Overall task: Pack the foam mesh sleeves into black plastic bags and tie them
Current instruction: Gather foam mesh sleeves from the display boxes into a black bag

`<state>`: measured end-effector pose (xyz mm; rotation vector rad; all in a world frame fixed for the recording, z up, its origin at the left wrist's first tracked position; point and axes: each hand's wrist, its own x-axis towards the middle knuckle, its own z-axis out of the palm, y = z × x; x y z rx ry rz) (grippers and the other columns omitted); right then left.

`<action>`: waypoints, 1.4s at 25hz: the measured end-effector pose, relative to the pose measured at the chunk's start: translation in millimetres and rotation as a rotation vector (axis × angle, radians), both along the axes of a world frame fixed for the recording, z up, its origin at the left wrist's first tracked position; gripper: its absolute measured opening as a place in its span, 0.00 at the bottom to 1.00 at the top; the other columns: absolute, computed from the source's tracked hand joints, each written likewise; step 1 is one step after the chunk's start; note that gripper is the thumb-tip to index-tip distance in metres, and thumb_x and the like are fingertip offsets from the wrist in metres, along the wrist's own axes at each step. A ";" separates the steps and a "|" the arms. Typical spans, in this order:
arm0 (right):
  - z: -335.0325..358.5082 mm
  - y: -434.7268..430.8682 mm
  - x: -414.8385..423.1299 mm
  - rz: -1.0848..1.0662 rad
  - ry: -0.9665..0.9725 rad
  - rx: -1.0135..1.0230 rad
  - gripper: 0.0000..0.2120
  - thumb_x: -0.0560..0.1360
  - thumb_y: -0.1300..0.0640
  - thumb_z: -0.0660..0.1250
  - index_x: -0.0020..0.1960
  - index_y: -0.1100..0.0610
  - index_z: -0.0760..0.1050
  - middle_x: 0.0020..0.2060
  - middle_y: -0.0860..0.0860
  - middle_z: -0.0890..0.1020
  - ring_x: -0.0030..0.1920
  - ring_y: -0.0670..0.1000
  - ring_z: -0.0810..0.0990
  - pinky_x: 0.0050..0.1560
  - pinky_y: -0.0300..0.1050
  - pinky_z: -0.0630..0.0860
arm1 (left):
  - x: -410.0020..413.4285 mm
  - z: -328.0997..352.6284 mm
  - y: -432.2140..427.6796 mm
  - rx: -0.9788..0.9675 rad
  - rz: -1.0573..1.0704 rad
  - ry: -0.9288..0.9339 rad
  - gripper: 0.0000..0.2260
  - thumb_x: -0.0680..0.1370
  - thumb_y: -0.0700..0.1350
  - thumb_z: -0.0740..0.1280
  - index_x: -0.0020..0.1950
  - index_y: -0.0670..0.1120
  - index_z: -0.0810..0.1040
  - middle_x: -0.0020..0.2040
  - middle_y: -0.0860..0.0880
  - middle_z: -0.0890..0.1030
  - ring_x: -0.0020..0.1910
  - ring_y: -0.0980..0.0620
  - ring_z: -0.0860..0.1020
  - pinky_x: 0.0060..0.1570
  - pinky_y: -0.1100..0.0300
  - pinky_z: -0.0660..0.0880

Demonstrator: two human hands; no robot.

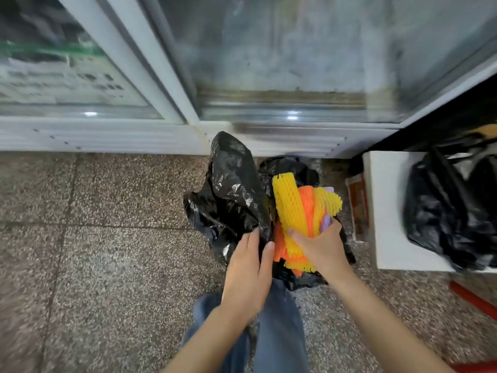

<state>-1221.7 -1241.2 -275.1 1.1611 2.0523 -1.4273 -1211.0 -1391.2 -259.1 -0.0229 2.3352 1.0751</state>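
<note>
- The black plastic bag (231, 195) is thin, glossy and heavily crinkled. It stands slumped on the floor with its mouth open towards the person.
- The foam mesh sleeves (293, 211) are a soft netted bundle, yellow and orange with a sliver of pale purple, half sunk into the bag's mouth.
- The right hand (320, 246) grips the bundle round its lower part, fingers curled tight.
- The left hand (250, 267) seems to pinch the bag's rim between thumb and fairly straight fingers, though blur hides the contact.
- The floor (107, 238) is speckled terrazzo in large slabs.
- Behind the bag stands a white-framed glass-door cabinet (269, 63), its panes smeared.
- To the right, a white foam box (387, 211) holds another black bag (443, 211).
</note>
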 end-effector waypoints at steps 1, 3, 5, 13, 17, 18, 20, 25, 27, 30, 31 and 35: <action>21.6 6.3 3.5 -0.026 0.009 -0.014 0.46 0.69 0.48 0.74 0.75 0.60 0.48 0.74 0.52 0.59 0.71 0.48 0.62 0.60 0.36 0.60 | 4.9 21.5 6.5 0.034 0.034 -0.016 0.23 0.82 0.53 0.51 0.76 0.48 0.57 0.72 0.53 0.65 0.72 0.55 0.62 0.68 0.64 0.58; 58.7 13.1 15.4 -0.073 0.049 -0.059 0.48 0.70 0.49 0.73 0.76 0.60 0.45 0.76 0.51 0.54 0.74 0.47 0.56 0.62 0.35 0.56 | 11.2 54.8 15.4 0.095 0.090 0.017 0.21 0.82 0.47 0.53 0.76 0.49 0.57 0.71 0.53 0.67 0.70 0.56 0.65 0.65 0.65 0.61; 88.6 10.3 27.9 -0.107 0.096 -0.120 0.48 0.70 0.52 0.73 0.76 0.61 0.43 0.76 0.52 0.51 0.75 0.46 0.53 0.63 0.33 0.54 | 16.9 78.9 20.3 0.116 0.040 0.114 0.18 0.82 0.44 0.53 0.73 0.47 0.62 0.67 0.52 0.69 0.65 0.55 0.69 0.61 0.67 0.64; 171.2 -13.7 103.2 -0.359 0.165 -0.046 0.41 0.66 0.54 0.77 0.68 0.60 0.55 0.62 0.52 0.70 0.56 0.46 0.70 0.50 0.36 0.67 | 70.0 161.8 8.5 0.057 -0.601 0.295 0.28 0.77 0.53 0.46 0.72 0.42 0.63 0.69 0.48 0.65 0.67 0.49 0.67 0.65 0.61 0.64; 193.0 -10.9 153.1 -0.476 0.154 0.077 0.42 0.64 0.53 0.77 0.69 0.59 0.56 0.63 0.52 0.70 0.61 0.50 0.72 0.57 0.43 0.71 | 87.9 191.0 -6.3 0.142 -0.822 0.273 0.22 0.81 0.48 0.54 0.75 0.45 0.62 0.73 0.51 0.62 0.72 0.53 0.63 0.70 0.63 0.58; 198.4 -7.1 169.2 -0.512 0.140 0.089 0.44 0.64 0.52 0.77 0.71 0.59 0.55 0.66 0.52 0.69 0.63 0.52 0.71 0.62 0.46 0.69 | 87.5 199.7 -6.8 0.177 -0.861 0.358 0.20 0.80 0.48 0.54 0.72 0.46 0.66 0.70 0.51 0.66 0.69 0.53 0.66 0.69 0.60 0.62; 212.2 0.8 197.9 -0.548 0.122 0.101 0.47 0.64 0.52 0.77 0.73 0.58 0.52 0.70 0.53 0.66 0.67 0.53 0.69 0.66 0.48 0.67 | 82.0 212.4 -1.0 0.236 -0.872 0.583 0.17 0.77 0.47 0.56 0.66 0.47 0.70 0.64 0.49 0.69 0.63 0.52 0.69 0.65 0.59 0.64; 252.2 17.0 275.2 -0.628 0.141 0.070 0.49 0.69 0.53 0.75 0.76 0.56 0.44 0.76 0.49 0.54 0.73 0.51 0.59 0.62 0.43 0.63 | 83.0 245.7 62.5 -0.059 -1.364 0.734 0.21 0.79 0.56 0.59 0.70 0.50 0.66 0.68 0.50 0.70 0.68 0.50 0.65 0.64 0.57 0.59; 259.5 24.2 311.5 -0.665 0.123 0.089 0.51 0.66 0.53 0.77 0.76 0.56 0.45 0.75 0.50 0.57 0.72 0.52 0.62 0.63 0.45 0.67 | 100.8 251.8 91.0 -0.149 -1.602 0.513 0.14 0.80 0.56 0.60 0.61 0.50 0.73 0.59 0.52 0.77 0.59 0.51 0.74 0.55 0.56 0.67; 270.8 40.9 376.1 -0.727 0.100 0.186 0.54 0.62 0.53 0.80 0.75 0.58 0.47 0.74 0.53 0.58 0.72 0.52 0.62 0.65 0.49 0.67 | 141.6 260.5 135.0 -0.005 -1.698 0.226 0.11 0.80 0.52 0.62 0.40 0.48 0.72 0.34 0.54 0.75 0.33 0.58 0.73 0.36 0.58 0.67; 274.0 46.9 398.1 -0.751 0.101 0.203 0.55 0.62 0.53 0.80 0.75 0.58 0.46 0.75 0.53 0.57 0.73 0.51 0.60 0.67 0.48 0.65 | 157.5 264.4 148.8 0.053 -1.691 0.145 0.12 0.80 0.51 0.63 0.38 0.48 0.72 0.31 0.54 0.72 0.30 0.61 0.71 0.34 0.61 0.65; 282.5 70.8 482.5 -0.876 0.164 0.180 0.56 0.63 0.55 0.79 0.75 0.60 0.43 0.75 0.51 0.56 0.74 0.48 0.56 0.68 0.42 0.60 | 234.9 278.7 206.8 0.089 -1.653 -0.043 0.15 0.81 0.50 0.59 0.36 0.47 0.69 0.33 0.52 0.69 0.36 0.56 0.70 0.35 0.65 0.61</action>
